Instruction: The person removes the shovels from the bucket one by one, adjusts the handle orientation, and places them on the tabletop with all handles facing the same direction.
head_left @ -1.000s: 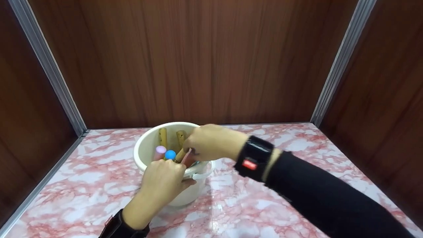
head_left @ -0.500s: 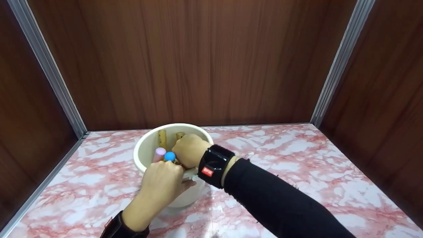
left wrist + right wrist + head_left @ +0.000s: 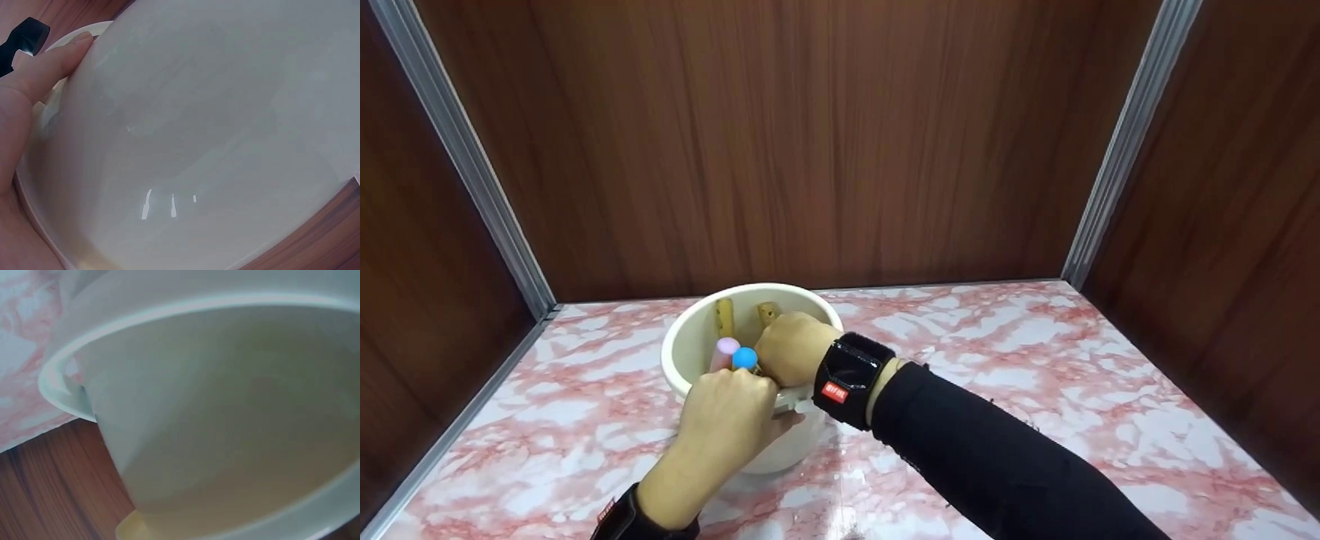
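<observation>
A cream bucket [image 3: 679, 367] stands on the marbled surface, tilted slightly in the head view. My left hand [image 3: 727, 412] grips its near rim, fingers over the edge, and its thumb lies on the outer wall [image 3: 197, 135] in the left wrist view. My right hand [image 3: 795, 349] is down inside the bucket; its fingers are hidden, so what they touch cannot be seen. Close to the hands are a pink-tipped stick [image 3: 727, 347] and a blue-tipped one [image 3: 745, 358]. Two yellowish tubes, one at the left [image 3: 724, 318] and one at the middle [image 3: 767, 313], lean on the back wall.
Pink and white marbled tabletop [image 3: 997, 337] surrounds the bucket. Brown wood-grain panels [image 3: 840, 142] rise behind and at both sides, with metal strips [image 3: 1132, 142] at the corners. A pale handle loop [image 3: 67, 396] shows beside the bucket in the right wrist view.
My right hand has moved left and down into the bucket, and the pinkish piece at its fingers is out of sight. My left hand has stayed on the rim.
</observation>
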The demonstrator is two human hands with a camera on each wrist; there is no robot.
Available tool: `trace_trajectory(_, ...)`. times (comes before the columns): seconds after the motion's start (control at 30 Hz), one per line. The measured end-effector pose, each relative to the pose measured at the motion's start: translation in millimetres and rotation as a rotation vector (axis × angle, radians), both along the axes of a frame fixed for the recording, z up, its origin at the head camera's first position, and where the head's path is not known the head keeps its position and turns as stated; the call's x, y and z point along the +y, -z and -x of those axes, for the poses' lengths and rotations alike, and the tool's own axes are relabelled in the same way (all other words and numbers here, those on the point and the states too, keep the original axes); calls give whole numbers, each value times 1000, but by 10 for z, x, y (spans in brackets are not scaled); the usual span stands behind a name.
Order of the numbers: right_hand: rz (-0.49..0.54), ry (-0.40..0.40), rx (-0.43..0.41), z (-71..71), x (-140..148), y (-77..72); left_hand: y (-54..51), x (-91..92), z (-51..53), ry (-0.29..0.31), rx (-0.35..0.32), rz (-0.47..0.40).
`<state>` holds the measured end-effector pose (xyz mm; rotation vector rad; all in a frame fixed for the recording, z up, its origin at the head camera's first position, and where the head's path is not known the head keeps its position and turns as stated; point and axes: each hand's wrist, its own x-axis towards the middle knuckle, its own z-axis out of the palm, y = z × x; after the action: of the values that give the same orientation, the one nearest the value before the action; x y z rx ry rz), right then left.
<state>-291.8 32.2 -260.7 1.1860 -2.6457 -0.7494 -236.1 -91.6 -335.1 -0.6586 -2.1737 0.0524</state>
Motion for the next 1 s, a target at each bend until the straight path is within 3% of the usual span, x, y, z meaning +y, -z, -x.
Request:
trace_trajectory(0.13, 0, 2, 35, -2, -2, 21, 3, 0, 3, 2, -16, -9)
trace_trajectory(0.43, -34, 84, 22, -17, -40, -41, 7, -3, -14, -1, -16, -6)
trace_trajectory(0.63, -71, 70, 57, -65, 1, -163, 2, -8, 2, -1, -12, -16)
trace_trajectory(0.8, -78, 105, 54, -132, 93, -298, 11, 3, 20, 7, -3, -1)
trace_trajectory(1.0, -10, 160, 1, -193, 227, -547, 19, -24, 8, 7, 10, 5)
